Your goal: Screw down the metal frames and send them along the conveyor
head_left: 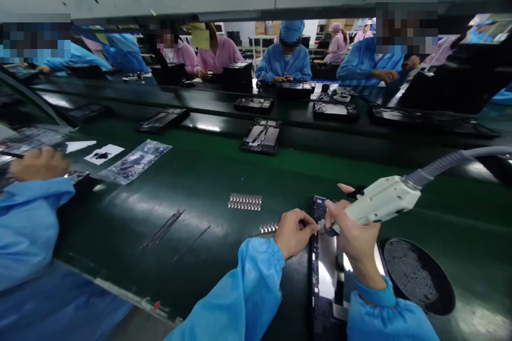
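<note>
My right hand (pixel 356 234) is wrapped around a pale electric screwdriver (pixel 384 200) with a grey ribbed cable. The tool's nose points down and left at a dark, flat device housing (pixel 327 261) that lies lengthwise in front of me. My left hand (pixel 296 232) is closed in a pinch at the housing's left edge, close to the tool's nose. Whatever its fingertips hold, if anything, is too small to make out. Beside my left hand lies a short strip of small metal parts (pixel 269 228), partly covered by the hand. My right hand and forearm hide part of the housing.
A black round dish (pixel 418 277) of tiny pieces stands right of the housing. A sheet of small parts (pixel 245 202), thin dark strips (pixel 164 228) and a clear bag (pixel 138 161) lie leftward. Another person's hand (pixel 39 164) works at far left. Housings (pixel 262 136) line the far side.
</note>
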Demonstrator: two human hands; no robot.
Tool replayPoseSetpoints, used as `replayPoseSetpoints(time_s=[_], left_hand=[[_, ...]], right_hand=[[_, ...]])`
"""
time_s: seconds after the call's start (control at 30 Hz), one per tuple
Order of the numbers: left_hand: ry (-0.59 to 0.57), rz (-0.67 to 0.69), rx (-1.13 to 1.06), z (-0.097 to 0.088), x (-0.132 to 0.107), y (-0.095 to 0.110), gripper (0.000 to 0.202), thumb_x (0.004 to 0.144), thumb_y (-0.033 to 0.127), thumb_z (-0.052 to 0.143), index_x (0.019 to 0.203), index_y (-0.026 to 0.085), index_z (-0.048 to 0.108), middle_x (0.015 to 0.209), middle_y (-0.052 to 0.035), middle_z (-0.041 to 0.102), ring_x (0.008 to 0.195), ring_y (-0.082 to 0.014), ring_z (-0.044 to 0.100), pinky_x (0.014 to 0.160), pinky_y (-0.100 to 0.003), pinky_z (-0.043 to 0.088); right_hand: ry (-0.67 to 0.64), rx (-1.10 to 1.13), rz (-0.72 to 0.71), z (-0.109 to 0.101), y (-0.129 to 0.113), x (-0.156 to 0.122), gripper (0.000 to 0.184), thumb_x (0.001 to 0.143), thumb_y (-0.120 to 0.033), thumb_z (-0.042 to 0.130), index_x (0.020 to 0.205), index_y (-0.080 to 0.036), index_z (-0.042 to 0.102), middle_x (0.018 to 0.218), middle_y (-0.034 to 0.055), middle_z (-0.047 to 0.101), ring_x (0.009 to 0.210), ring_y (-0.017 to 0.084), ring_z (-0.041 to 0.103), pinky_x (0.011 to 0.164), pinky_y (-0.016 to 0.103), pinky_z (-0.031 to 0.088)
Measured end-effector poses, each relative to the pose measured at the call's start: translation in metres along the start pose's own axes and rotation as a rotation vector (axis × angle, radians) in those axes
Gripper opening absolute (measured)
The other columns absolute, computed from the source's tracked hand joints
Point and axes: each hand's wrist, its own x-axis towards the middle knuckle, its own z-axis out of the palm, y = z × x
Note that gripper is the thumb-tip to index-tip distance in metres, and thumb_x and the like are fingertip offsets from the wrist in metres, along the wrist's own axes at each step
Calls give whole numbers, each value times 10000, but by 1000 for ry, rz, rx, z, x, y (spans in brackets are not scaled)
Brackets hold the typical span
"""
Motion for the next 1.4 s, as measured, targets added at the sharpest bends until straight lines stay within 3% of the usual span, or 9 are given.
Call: replayPoseSetpoints(time_s=[0.17, 0.37, 0.67, 0.77, 0.9, 1.03, 1.23, 1.3, 1.4], left_hand=[[-37, -32, -45, -2, 4, 1, 42, 717, 173, 676, 725, 146, 708, 664, 8, 640, 560, -85, 532, 542, -200, 426], [-157, -254, -172, -6, 15, 0, 212, 636, 157, 741, 821, 138, 640, 586, 60, 550, 456, -72, 540, 385, -149, 424], [-209, -283, -227, -6, 17, 3, 179, 693, 169, 715, 849, 130, 638, 594, 38, 575, 475, -87, 575, 384, -156, 460], [-238, -239, -255, -28, 17, 5, 155, 767, 238, 673, 865, 118, 666, 620, 3, 620, 488, -91, 583, 437, -182, 471], [-4, -18, -2, -84, 8, -4, 191, 792, 307, 661, 864, 146, 733, 618, 3, 638, 535, -92, 547, 533, -201, 440], [88, -28, 247, -128, -9, -18, 144, 763, 287, 683, 799, 167, 752, 660, 2, 662, 560, -105, 523, 562, -216, 405], [17, -95, 521, -121, -22, -23, 246, 679, 346, 777, 872, 202, 728, 838, -22, 700, 744, -181, 610, 676, -264, 431], [2, -76, 591, -116, -23, -21, 191, 674, 307, 770, 830, 214, 715, 861, -18, 694, 792, -192, 615, 708, -271, 423], [-48, -81, 557, -113, -22, -21, 131, 689, 320, 723, 762, 213, 700, 740, 4, 665, 697, -175, 596, 647, -257, 409]], right_hand=[[-71, -73, 19, 7, 4, -2, 415, 762, -246, 720, 1129, -165, 544, 456, -86, 543, 378, 125, 498, 449, 270, 454], [-69, -95, 30, 12, 9, -3, 442, 745, -252, 734, 1135, -163, 545, 467, -82, 562, 384, 121, 502, 461, 266, 449], [-82, -188, -21, 12, 12, -4, 289, 748, -271, 735, 949, -185, 545, 469, -81, 548, 397, 136, 514, 511, 318, 473], [-113, -268, -33, 11, 13, -6, 267, 767, -285, 720, 917, -203, 516, 475, -81, 545, 430, 150, 526, 633, 380, 497], [-150, -315, -52, 10, 16, -9, 199, 799, -300, 687, 839, -224, 508, 469, -85, 519, 463, 157, 530, 803, 456, 479], [-126, -282, -34, 11, 19, -10, 221, 780, -296, 709, 900, -216, 543, 487, -85, 528, 473, 157, 533, 789, 446, 483], [-83, -220, -94, 1, 11, -3, 194, 774, -260, 721, 691, -218, 550, 479, -57, 537, 499, 151, 550, 731, 404, 507], [-45, -157, -97, -14, 1, 0, 197, 749, -252, 748, 873, -211, 601, 494, -65, 552, 475, 151, 541, 613, 366, 503], [10, -103, -58, -50, -17, 1, 441, 720, -266, 778, 1094, -210, 553, 510, -75, 567, 409, 139, 505, 445, 294, 426]])
